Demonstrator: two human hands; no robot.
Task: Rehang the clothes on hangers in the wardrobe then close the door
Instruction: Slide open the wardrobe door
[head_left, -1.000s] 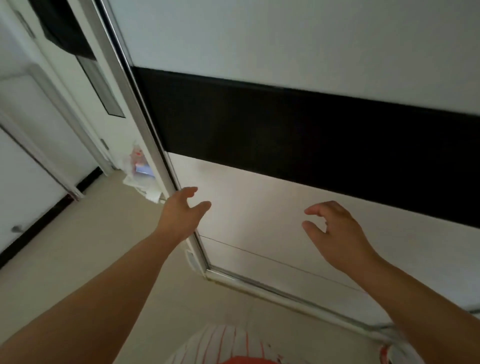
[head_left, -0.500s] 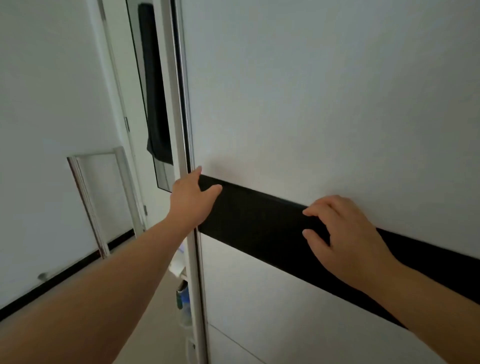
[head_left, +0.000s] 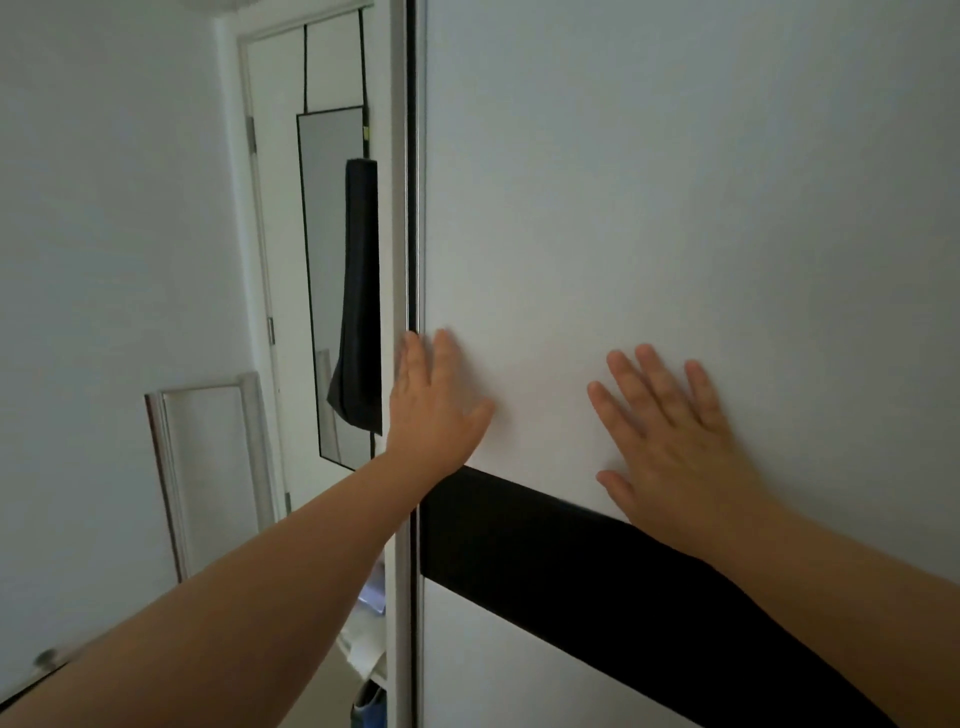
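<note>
The white wardrobe sliding door (head_left: 649, 197) fills the right of the view, crossed by a black band (head_left: 545, 545). Its metal edge frame (head_left: 405, 208) runs vertically at centre. My left hand (head_left: 431, 400) lies flat on the door right beside that edge, fingers straight. My right hand (head_left: 670, 431) presses flat on the white panel just above the black band, fingers spread. No clothes or hangers show; the wardrobe's inside is hidden behind the door.
A room door at the back left carries a hanging mirror (head_left: 332, 280) and a dark garment (head_left: 358, 296). A framed panel (head_left: 208, 467) leans on the left wall. Shelf items (head_left: 369, 649) show low beside the door edge.
The view has tilted up from the floor to the door's upper panel. Both hands rose from hovering with curled fingers to lying flat on the white panel above the black band.
</note>
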